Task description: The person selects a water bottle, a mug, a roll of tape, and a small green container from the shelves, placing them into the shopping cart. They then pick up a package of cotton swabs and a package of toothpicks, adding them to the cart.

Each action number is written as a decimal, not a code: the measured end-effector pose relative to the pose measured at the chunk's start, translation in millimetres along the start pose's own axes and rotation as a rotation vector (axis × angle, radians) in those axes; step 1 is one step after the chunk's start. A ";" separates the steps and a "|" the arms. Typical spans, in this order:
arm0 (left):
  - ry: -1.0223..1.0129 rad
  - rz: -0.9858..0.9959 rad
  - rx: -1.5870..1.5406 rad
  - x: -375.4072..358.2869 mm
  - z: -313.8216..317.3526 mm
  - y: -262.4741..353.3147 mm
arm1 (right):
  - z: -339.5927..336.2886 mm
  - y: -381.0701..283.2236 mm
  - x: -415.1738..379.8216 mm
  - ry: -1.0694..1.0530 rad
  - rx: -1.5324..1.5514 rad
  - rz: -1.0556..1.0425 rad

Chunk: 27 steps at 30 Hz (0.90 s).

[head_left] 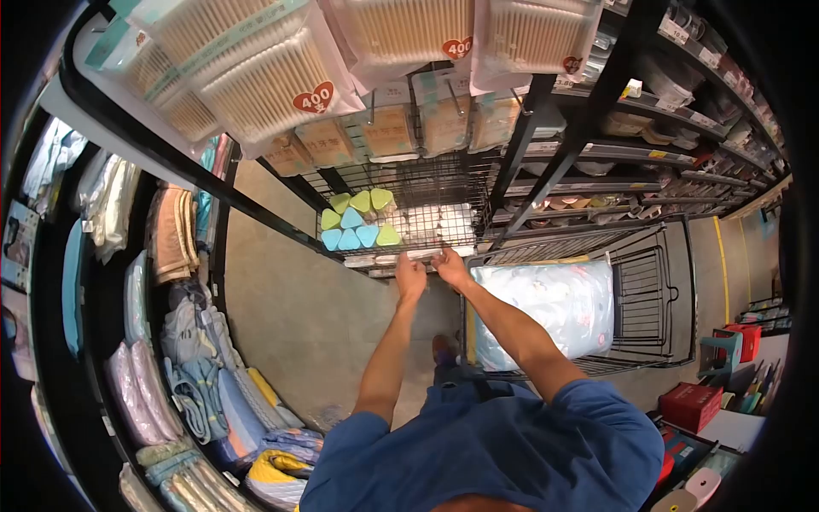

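Note:
My left hand (410, 276) and my right hand (450, 267) reach forward side by side to the front lower edge of a black wire basket (435, 183). The fingers of both hands are curled in, and what they grip, if anything, is too small to make out. Just beyond them are white packs (431, 254) at the basket's front. In the basket stand several green triangular-lidded containers (381, 200) and blue triangular-lidded containers (368, 235), left of white packaged goods (456, 224).
Packs of cotton swabs (269, 94) hang above the basket. To my right is a shopping cart (653, 290) holding a large plastic-wrapped bundle (546, 311). Shelves with folded textiles (192, 324) line the left, and stocked shelves (648, 128) stand at the far right.

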<state>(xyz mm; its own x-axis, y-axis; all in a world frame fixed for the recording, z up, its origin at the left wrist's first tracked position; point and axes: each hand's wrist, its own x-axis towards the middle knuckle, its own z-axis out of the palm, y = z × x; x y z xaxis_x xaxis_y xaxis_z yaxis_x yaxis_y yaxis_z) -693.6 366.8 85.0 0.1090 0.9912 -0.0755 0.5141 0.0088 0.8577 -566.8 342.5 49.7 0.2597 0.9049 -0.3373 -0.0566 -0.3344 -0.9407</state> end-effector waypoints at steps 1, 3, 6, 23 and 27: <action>0.024 0.017 0.004 2.5 0.7 -1.7 | 4.7 -4.0 2.5 0.048 -0.148 0.046; 0.009 0.024 0.031 7.6 0.9 -5.1 | 5.8 -11.6 4.8 0.082 -0.244 0.038; -0.048 0.097 0.008 16.4 2.2 -13.9 | 8.5 -27.5 -1.7 0.205 -0.479 -0.002; 0.045 0.164 0.004 -23.0 9.0 -10.2 | 13.6 1.2 -3.9 0.484 -0.164 0.053; -0.038 0.162 -0.027 -80.4 0.8 -31.0 | -21.2 25.1 -57.0 0.359 0.287 0.024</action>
<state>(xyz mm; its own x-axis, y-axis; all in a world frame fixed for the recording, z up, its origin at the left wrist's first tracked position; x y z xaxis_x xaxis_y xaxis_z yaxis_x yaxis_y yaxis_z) -717.7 286.7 64.0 0.2215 0.9741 0.0463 0.4639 -0.1470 0.8736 -562.5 276.9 46.1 0.5701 0.7320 -0.3730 -0.3180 -0.2220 -0.9217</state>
